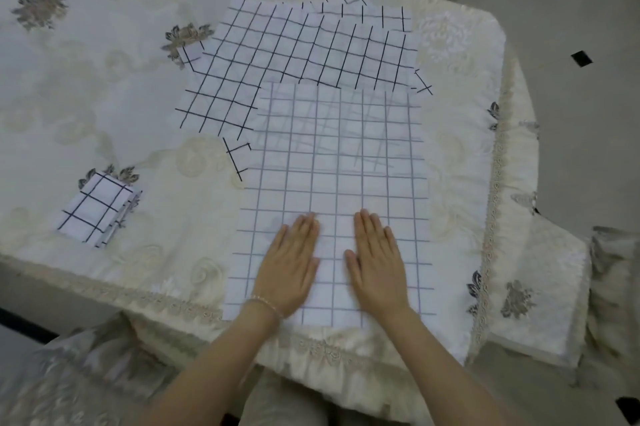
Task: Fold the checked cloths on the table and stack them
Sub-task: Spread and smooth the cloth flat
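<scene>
— Two hands are what I see first from the head camera, both flat on the near cloth [332, 162]. The left hand [289, 264] lies palm down with fingers straight and close together; the right hand [377, 261] does the same just beside it. Neither grips anything; they only press on the fabric.

— Where does that cloth sit?

— Spread open at the near edge of the table [86, 96], pale grid side up, its far end overlapping a pile of unfolded checked cloths [304, 48] with darker lines. I can see those lines showing faintly through it.

— Anything already folded?

— Yes, I see a small folded stack [95, 209] well apart to the left, lying on the cream embroidered tablecloth [460, 155]. How many cloths are in it I cannot tell.

— Anything on the wrists?

— I see a thin bracelet [265, 304] on the left one.
</scene>
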`<state>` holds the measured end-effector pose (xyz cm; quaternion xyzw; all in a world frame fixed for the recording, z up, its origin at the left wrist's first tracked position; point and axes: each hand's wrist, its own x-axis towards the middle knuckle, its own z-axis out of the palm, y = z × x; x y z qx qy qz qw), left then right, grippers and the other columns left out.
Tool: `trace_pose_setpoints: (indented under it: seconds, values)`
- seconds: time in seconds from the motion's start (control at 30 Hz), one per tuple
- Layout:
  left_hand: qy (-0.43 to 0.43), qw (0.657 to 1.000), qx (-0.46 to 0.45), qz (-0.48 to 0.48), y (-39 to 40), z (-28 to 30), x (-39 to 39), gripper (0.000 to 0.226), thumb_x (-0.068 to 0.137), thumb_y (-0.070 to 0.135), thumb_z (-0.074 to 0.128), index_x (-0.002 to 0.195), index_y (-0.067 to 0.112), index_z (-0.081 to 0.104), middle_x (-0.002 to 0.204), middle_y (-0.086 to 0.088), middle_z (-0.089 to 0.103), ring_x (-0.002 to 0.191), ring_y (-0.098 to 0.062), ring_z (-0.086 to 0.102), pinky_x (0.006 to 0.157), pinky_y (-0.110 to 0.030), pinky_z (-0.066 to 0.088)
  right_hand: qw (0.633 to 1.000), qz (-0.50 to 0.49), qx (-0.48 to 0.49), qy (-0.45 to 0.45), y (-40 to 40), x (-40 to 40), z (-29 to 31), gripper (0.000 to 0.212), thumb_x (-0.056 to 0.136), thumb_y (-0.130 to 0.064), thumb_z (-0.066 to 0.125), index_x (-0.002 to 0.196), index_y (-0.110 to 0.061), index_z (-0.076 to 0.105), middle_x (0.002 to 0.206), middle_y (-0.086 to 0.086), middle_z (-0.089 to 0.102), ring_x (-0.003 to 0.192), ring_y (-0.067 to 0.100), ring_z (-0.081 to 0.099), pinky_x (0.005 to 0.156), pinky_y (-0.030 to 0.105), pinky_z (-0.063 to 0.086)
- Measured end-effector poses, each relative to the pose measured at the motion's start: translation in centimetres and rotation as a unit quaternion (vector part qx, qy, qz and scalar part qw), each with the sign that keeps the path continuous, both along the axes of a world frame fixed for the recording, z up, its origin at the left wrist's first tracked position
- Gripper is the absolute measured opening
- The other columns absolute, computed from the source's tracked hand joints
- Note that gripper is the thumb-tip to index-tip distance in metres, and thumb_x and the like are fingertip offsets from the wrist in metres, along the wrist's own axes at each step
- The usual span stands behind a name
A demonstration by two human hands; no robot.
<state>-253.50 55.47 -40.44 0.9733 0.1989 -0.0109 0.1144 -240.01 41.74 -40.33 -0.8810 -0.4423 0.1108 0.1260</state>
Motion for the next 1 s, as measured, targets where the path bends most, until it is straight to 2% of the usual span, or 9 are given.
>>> trace_pose_setpoints:
  seconds: [0.1,0.2,0.33,0.5,0.63,0.83,0.93,1.0]
  values:
    - [0.015,0.998,-0.005,0.06,2.3,0.1,-3.6,0.058,0.099,0.032,0.019,0.15,0.005,0.012,0.158,-0.009,0.011,0.146,-0.019,0.009,0.118,-0.039,0.012,0.999,-0.048,-0.012,-0.011,-3.0,1.6,0.1,0.061,0.1,-0.038,0.021,0.153,-0.008,0.011,0.161,0.004,0.01,0.148,0.015,0.004,0.121,0.034,0.004]
    - [0.038,0.996,0.0,0.076,3.8,0.4,-5.5,0.058,0.099,0.032,0.016,0.149,0.004,0.015,0.158,-0.009,0.013,0.145,-0.02,0.014,0.118,-0.037,0.01,0.998,-0.057,-0.026,-0.016,-4.7,2.4,0.3,0.061,0.1,-0.037,0.021,0.153,-0.009,0.009,0.161,0.003,0.007,0.149,0.015,0.003,0.121,0.033,0.002]
    - [0.033,0.994,0.012,0.1,2.5,1.8,-4.6,0.059,0.098,0.031,0.018,0.148,0.0,0.018,0.155,-0.015,0.018,0.143,-0.027,0.02,0.116,-0.04,0.011,0.996,-0.083,-0.032,0.0,-4.2,1.9,1.3,0.061,0.099,-0.035,0.021,0.152,-0.005,0.014,0.159,0.008,0.011,0.147,0.022,0.013,0.12,0.033,0.001]
    - [0.005,1.0,-0.011,-0.008,-5.3,1.5,-1.4,0.058,0.098,0.029,0.018,0.149,0.001,0.014,0.157,-0.013,0.011,0.145,-0.024,0.013,0.114,-0.042,0.016,1.0,0.024,-0.007,0.018,-0.9,-5.0,1.6,0.057,0.1,-0.032,0.023,0.151,-0.006,0.019,0.158,0.007,0.014,0.147,0.019,0.014,0.118,0.036,0.008]
    - [0.032,0.999,-0.014,0.008,-4.1,0.4,-3.3,0.057,0.101,0.034,0.007,0.15,0.006,0.015,0.158,-0.008,0.011,0.146,-0.018,0.009,0.115,-0.04,0.014,0.999,0.027,-0.023,0.007,-3.1,-4.0,0.4,0.059,0.1,-0.037,0.025,0.152,-0.01,0.02,0.159,0.003,0.016,0.147,0.016,0.013,0.119,0.037,0.01]
    - [0.061,0.997,-0.013,0.044,-1.4,0.9,-6.4,0.057,0.1,0.035,0.016,0.15,0.008,0.014,0.159,-0.005,0.009,0.146,-0.017,0.009,0.117,-0.038,0.008,0.999,-0.022,-0.037,0.007,-7.1,-1.4,1.2,0.063,0.1,-0.043,0.017,0.153,-0.01,0.01,0.161,0.002,0.008,0.148,0.015,0.005,0.12,0.036,0.007]
    - [0.072,0.997,0.01,0.03,-1.3,1.7,-6.2,0.058,0.099,0.036,0.016,0.148,0.006,0.022,0.156,-0.009,0.019,0.143,-0.02,0.019,0.115,-0.038,0.013,0.998,-0.022,-0.061,0.016,-7.2,-1.4,1.5,0.064,0.1,-0.046,0.011,0.153,-0.01,0.01,0.161,0.003,0.008,0.148,0.017,0.006,0.12,0.037,0.008]
    - [0.07,0.997,0.028,0.006,-1.4,2.9,-5.8,0.056,0.095,0.035,0.025,0.14,0.004,0.041,0.147,-0.013,0.039,0.135,-0.026,0.039,0.111,-0.04,0.022,0.997,-0.019,-0.068,0.023,-7.1,-1.2,1.8,0.066,0.1,-0.048,0.008,0.153,-0.009,0.013,0.16,0.005,0.011,0.148,0.019,0.01,0.119,0.037,0.007]
